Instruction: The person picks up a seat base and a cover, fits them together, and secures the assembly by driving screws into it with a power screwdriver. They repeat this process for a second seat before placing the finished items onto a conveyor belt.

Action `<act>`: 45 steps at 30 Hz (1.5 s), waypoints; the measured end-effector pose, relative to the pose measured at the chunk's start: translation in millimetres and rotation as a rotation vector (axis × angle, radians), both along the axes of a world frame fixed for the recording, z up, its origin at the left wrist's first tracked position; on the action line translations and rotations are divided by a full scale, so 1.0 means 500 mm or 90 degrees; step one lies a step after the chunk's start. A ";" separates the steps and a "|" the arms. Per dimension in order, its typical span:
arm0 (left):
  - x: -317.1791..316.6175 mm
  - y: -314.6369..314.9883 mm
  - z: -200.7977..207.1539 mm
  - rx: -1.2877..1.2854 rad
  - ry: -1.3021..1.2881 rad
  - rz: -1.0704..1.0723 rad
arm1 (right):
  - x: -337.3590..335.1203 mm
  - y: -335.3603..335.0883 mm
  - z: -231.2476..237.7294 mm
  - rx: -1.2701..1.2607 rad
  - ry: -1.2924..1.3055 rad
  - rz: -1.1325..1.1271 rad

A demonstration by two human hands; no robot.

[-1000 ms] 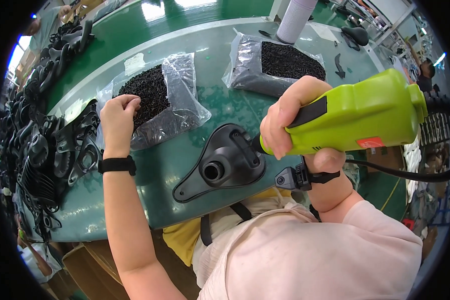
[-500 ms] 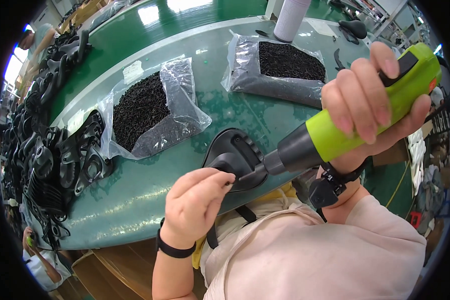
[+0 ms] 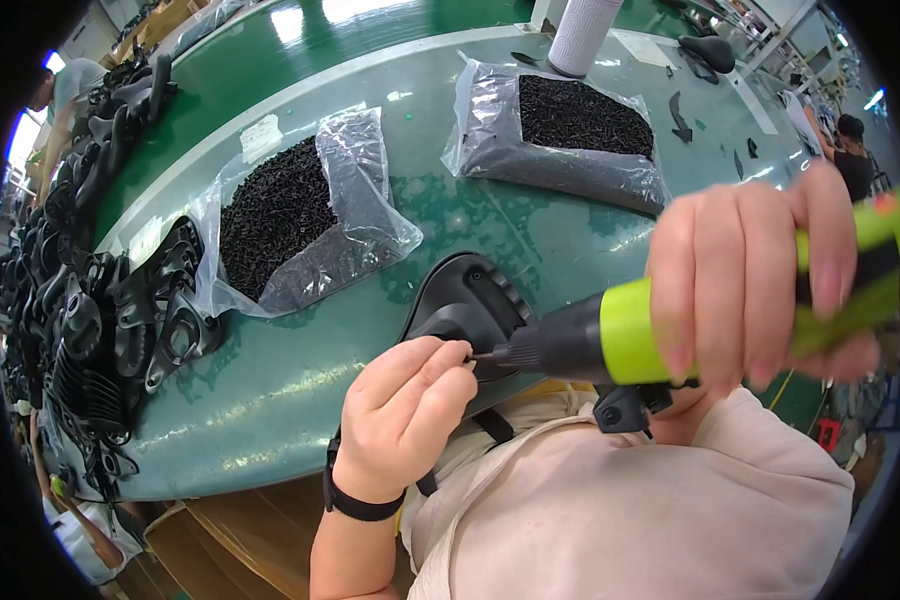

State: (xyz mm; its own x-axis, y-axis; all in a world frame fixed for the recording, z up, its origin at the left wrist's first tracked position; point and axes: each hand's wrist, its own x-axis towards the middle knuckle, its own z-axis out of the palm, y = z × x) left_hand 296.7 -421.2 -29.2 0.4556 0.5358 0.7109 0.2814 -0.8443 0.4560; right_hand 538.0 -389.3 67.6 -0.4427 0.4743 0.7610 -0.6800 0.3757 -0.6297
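My right hand [image 3: 735, 285] grips a bright green electric screwdriver [image 3: 630, 325] with a black nose, held nearly level and pointing left. Its thin bit [image 3: 485, 357] reaches the fingertips of my left hand [image 3: 407, 415]. Thumb and fingers of that hand are pinched on what looks like a small dark screw, mostly hidden by the fingers. Just behind them on the green table lies a black moulded plastic part [image 3: 460, 290] with a rounded outline and a ridged edge. My left hand and the screwdriver's nose cover its near side.
Two open clear bags of small black screws lie beyond, one at left [image 3: 278, 220] and one at right [image 3: 585, 118]. Black plastic parts [image 3: 100, 350] are heaped along the left. A pale cylinder [image 3: 582, 35] and a black saddle [image 3: 708, 52] stand farther back. Other people are at the edges.
The screwdriver has swung to a more level pose, its rear end dropping to the right and its bit meeting my left fingertips. My left hand has shifted slightly right.
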 end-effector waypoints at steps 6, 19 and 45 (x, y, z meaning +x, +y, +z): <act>0.032 0.008 0.022 -0.290 0.001 0.115 | -0.005 -0.015 -0.030 0.011 -0.045 -0.157; 0.033 -0.003 -0.006 -0.257 0.289 0.189 | -0.008 0.036 -0.054 0.101 -0.232 -0.059; 0.030 -0.002 -0.019 -0.339 0.254 0.144 | -0.075 0.102 -0.061 -0.029 -0.325 0.023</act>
